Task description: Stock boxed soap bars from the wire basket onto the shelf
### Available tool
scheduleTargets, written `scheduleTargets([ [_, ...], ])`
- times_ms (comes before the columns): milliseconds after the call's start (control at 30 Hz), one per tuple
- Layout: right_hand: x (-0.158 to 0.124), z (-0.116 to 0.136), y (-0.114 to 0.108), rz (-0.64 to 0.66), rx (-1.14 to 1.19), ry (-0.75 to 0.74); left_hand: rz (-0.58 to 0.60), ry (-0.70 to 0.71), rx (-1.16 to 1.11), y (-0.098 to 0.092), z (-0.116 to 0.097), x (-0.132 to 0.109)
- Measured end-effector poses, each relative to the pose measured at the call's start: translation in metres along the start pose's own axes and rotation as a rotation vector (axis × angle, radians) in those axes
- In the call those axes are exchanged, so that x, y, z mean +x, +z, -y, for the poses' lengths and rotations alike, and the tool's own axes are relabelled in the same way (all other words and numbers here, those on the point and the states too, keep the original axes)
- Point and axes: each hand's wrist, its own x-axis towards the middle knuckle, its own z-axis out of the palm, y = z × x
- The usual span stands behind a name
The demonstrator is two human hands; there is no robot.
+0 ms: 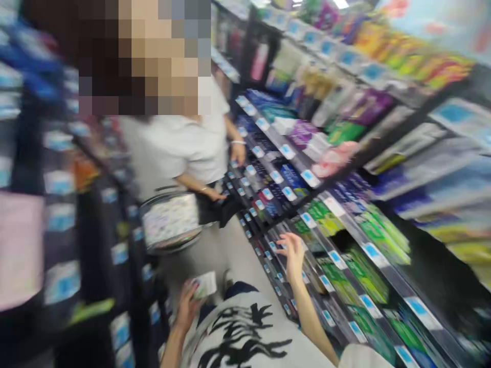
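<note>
Low in the blurred head view, my left hand point(186, 306) is closed round a small white and green packet point(205, 284); its label is too smeared to read. My right hand point(292, 254) is raised beside the right-hand shelves, fingers apart, with nothing visible in it. Nearest to that hand are the shelf edge with price tags point(308, 220) and the green packages point(337, 274) stocked there.
In the aisle ahead stands another person in a white shirt point(164, 148), with a patterned bag or basket point(171, 221) at their side. Shelves with price tags point(59, 184) line the left. Packed shelves point(303, 128) rise on the right. Grey floor point(245, 250) shows between.
</note>
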Motion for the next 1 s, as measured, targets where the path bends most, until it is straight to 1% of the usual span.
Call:
scheduleTargets([
  [67,-0.037,-0.030,0.046,0.370,-0.089,0.155,-0.007,-0.027,-0.087,-0.005,0.001,-0.002],
  [133,-0.070,-0.047,0.088,0.713,-0.130,0.255,-0.009,0.005,-0.151,-0.012,-0.008,-0.001],
  [167,-0.084,-0.050,0.108,0.840,-0.132,0.277,-0.044,0.046,-0.155,-0.017,-0.016,0.001],
  [200,-0.095,-0.050,0.127,0.927,-0.126,0.279,-0.052,0.089,-0.154,-0.023,-0.026,0.001],
  [233,-0.105,-0.047,0.145,0.982,-0.114,0.265,-0.077,0.147,-0.143,-0.029,-0.037,0.001],
  [267,-0.113,-0.042,0.162,1.007,-0.100,0.239,-0.089,0.235,-0.111,-0.036,-0.047,-0.001],
  [367,-0.124,-0.019,0.205,0.999,-0.050,0.138,-0.082,0.427,-0.091,-0.054,-0.072,-0.016],
  [433,-0.127,-0.003,0.228,1.012,-0.005,0.105,-0.056,0.499,-0.158,-0.065,-0.082,-0.028],
  [500,-0.130,0.008,0.248,1.043,0.035,0.104,-0.058,0.554,-0.226,-0.075,-0.089,-0.038],
  [633,-0.138,0.020,0.278,1.133,0.049,0.116,-0.144,0.597,-0.267,-0.090,-0.102,-0.047],
  [700,-0.139,0.026,0.287,1.161,0.036,0.120,-0.184,0.614,-0.289,-0.092,-0.107,-0.046],
  [767,-0.134,0.036,0.291,1.183,0.029,0.105,-0.209,0.631,-0.332,-0.091,-0.111,-0.042],
  [800,-0.129,0.042,0.293,1.220,0.036,0.089,-0.218,0.639,-0.364,-0.089,-0.114,-0.039],
  [833,-0.122,0.049,0.295,1.285,0.053,0.069,-0.226,0.647,-0.409,-0.086,-0.116,-0.036],
  [933,-0.094,0.070,0.307,1.584,0.121,0.003,-0.242,0.655,-0.593,-0.072,-0.127,-0.031],
  [1000,-0.076,0.081,0.323,1.743,0.135,-0.059,-0.240,0.649,-0.708,-0.061,-0.137,-0.029],
])
